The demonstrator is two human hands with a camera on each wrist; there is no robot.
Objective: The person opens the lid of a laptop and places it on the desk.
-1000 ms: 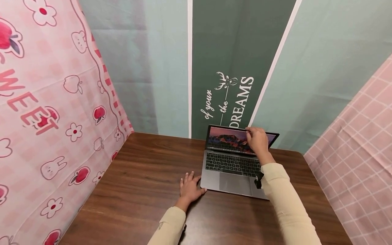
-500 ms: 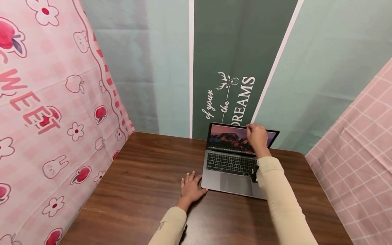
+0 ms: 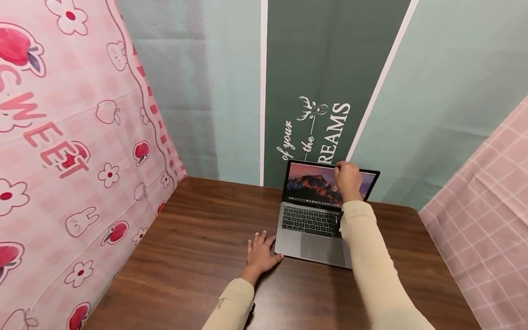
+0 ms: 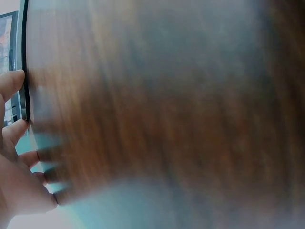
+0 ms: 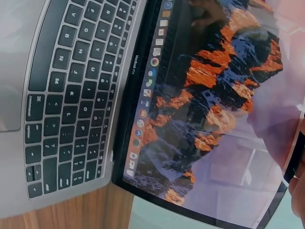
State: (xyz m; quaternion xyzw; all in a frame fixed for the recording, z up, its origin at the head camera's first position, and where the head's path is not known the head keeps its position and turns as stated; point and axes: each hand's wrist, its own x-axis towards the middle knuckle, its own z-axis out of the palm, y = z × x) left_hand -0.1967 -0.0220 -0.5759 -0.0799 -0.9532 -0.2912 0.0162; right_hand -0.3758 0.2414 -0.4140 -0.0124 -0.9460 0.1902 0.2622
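Observation:
A grey laptop (image 3: 288,240) stands open on the wooden table, its screen (image 3: 309,183) lit with a mountain wallpaper. At the top edge of the screen, my right hand (image 3: 348,181) grips the lid between thumb and fingers; its fingertips (image 5: 298,195) show at the right border of the right wrist view. My left hand (image 3: 261,257) lies with fingers spread on the table by the laptop's front left corner. In the left wrist view, the thumb and a finger of this hand (image 4: 21,183) touch the laptop's edge (image 4: 24,57). My right forearm covers the right side of the keyboard (image 3: 309,220).
The brown table (image 3: 198,238) extends left and in front of the laptop. A green printed cloth (image 3: 313,59) hangs behind it. Pink cloths hang at the left (image 3: 103,151) and the right (image 3: 486,201).
My right hand has moved up with the lid's top edge, and the screen has tilted farther back. The left hand stays at the corner. The head view has shifted slightly left.

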